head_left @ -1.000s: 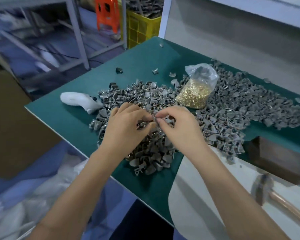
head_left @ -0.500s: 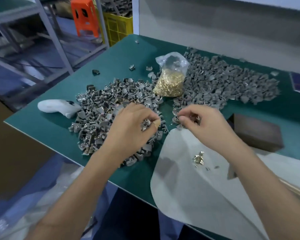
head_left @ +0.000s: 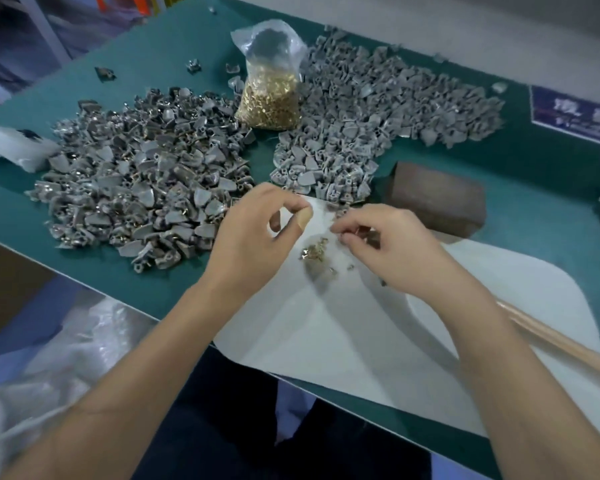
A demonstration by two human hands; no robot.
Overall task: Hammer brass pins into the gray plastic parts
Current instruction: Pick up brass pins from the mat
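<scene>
Two heaps of gray plastic parts lie on the green table: a left heap with brass glints in it and a right heap. Between them stands a clear bag of brass pins. A few loose brass pins lie on the white mat. My left hand hovers just left of them, fingers curled, bandaged thumb near the index tip, nothing visible in it. My right hand is just right of the pins and pinches a small dark gray part.
A brown block sits right of my hands at the mat's far edge. A wooden hammer handle lies across the mat's right side. A white object rests at the far left. A blue label is at the right.
Both hands moved from the parts heaps to the loose pins on the mat. The part my left hand pinched is no longer visible in it. The camera tilted down and closer.
</scene>
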